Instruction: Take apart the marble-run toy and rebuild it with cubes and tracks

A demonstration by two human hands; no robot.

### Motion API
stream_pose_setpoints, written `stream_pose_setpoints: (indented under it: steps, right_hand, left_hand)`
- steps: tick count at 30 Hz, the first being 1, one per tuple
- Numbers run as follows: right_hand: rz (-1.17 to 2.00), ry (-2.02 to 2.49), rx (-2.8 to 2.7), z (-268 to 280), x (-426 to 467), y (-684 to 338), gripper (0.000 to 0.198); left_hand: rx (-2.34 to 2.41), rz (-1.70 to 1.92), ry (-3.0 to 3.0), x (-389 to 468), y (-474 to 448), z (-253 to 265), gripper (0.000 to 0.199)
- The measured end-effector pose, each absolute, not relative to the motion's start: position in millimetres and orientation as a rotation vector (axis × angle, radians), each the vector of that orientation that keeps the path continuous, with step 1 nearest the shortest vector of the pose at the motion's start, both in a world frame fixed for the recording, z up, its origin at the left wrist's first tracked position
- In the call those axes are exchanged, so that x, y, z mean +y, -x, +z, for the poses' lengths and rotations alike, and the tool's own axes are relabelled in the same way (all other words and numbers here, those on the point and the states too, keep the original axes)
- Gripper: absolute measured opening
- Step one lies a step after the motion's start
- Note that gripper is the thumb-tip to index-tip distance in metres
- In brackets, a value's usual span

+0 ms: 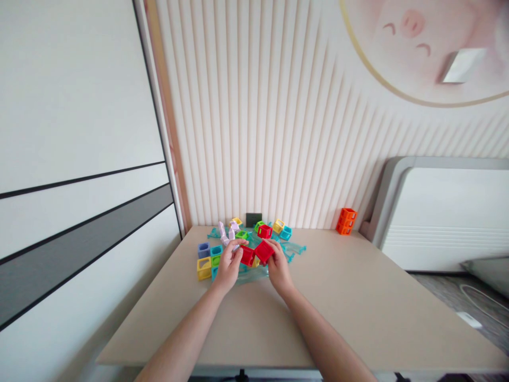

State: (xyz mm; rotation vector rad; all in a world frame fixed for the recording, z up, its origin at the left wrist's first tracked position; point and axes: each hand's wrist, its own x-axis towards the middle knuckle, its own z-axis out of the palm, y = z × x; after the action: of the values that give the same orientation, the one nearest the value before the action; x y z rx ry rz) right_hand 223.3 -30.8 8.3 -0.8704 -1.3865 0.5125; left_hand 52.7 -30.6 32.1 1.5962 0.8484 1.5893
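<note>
— Two red cube frames, one in each hand?

— Yes. My left hand (229, 263) fingers pinch one red cube frame (247, 255); my right hand (277, 265) grips the other red cube (264, 251), both just above the tabletop (358, 297). They look like light, stiff, smooth plastic with open faces; I'd hold them by the edges.

— Around them?

— Clear teal track pieces (294, 248) and coloured cubes.
</note>
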Motion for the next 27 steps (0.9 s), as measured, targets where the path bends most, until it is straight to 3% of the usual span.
stream_pose_setpoints:
  steps: [9,18,27]
  right_hand:
    - [0.682,0.858,-1.347,8.4,-32.2,-223.6,0.019]
    - [0.48,0.879,-1.541,18.7,-40.6,-222.9,0.032]
    - [0.293,0.751,-1.526,22.8,-46.9,-222.8,0.028]
  left_hand:
    - [0.951,1.687,-1.576,-24.5,-47.4,28.9,0.024]
    - [0.809,1.571,-1.702,-31.4,-52.8,29.8,0.023]
    - [0.801,1.696,-2.021,-32.1,-54.6,23.6,0.051]
